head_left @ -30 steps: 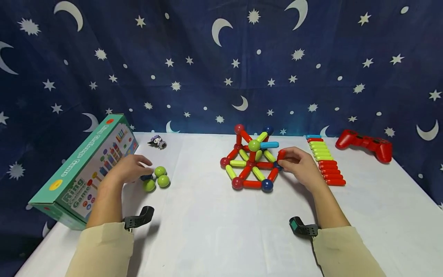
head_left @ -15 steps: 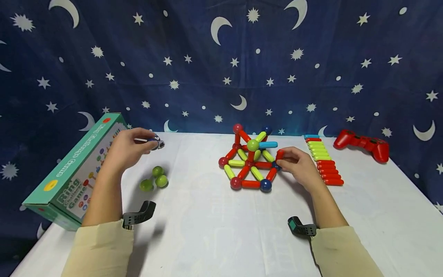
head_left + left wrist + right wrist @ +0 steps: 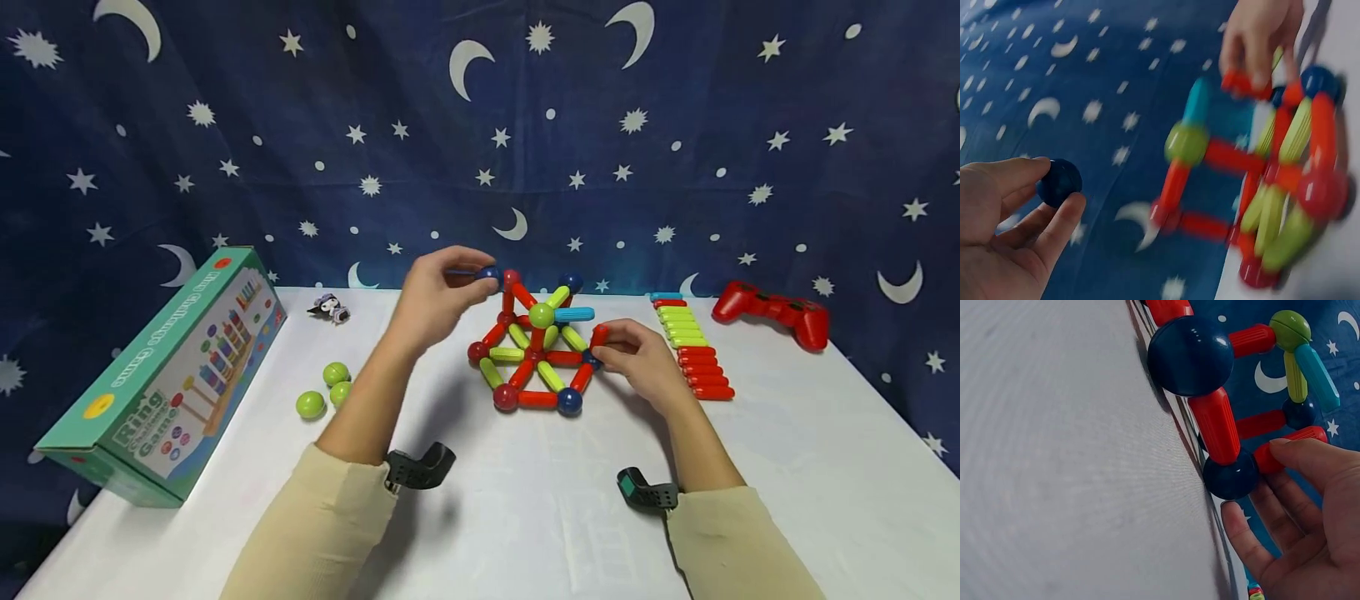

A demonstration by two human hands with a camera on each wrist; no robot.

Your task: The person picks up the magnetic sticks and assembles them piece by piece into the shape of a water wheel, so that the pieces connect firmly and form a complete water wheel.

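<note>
I'm reading my clock from the middle of the rod-and-ball frame, which is standing on the white table straight ahead of me. Toward 10 o'clock my left hand is pinching a loose ball, dark blue, between thumb and fingers; the left wrist view is showing it apart from the frame. At 3 o'clock my right hand is pinching a short red rod, which is rising from the corner ball on that side.

By my judgement the base is looking complete, its ring and spokes joining up, though the back edge is partly hiding behind the uprights. The upper tier is looking only part-built: a red ball is sitting high toward 11 o'clock, a back ball toward 1, and a green ball over the middle. The blue rod is jutting from the green ball toward 3 o'clock, its far end bare, and the pinched rod is carrying nothing on top. Three green balls are lying unused around 9 o'clock, and a row of rods is lying beyond my right hand at 3.
</note>
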